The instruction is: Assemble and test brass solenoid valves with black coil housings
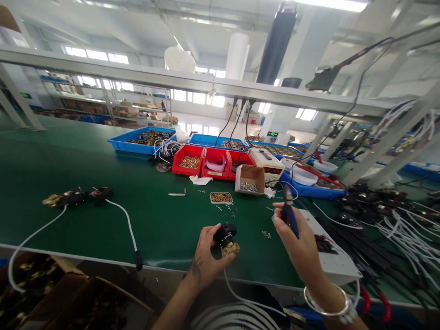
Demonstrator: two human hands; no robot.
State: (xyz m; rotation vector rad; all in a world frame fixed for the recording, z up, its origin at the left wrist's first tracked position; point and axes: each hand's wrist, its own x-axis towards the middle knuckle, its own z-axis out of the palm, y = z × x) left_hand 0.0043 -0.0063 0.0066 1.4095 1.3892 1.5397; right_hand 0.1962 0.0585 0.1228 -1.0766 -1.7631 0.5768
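left hand (206, 256) pinching a black-and-brass valve (227, 238) bottom center; right hand (299, 243) fisted round blue-handled pliers (288, 213); meter (270, 166) display red, unreadable

Bright overhead light, warped edges

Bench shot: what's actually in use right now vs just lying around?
In use:
left hand holding black-and-brass part with white cable
right hand holding blue-handled tool

Lying about:
red bins
cardboard box
tray of brass pieces
finished cabled parts
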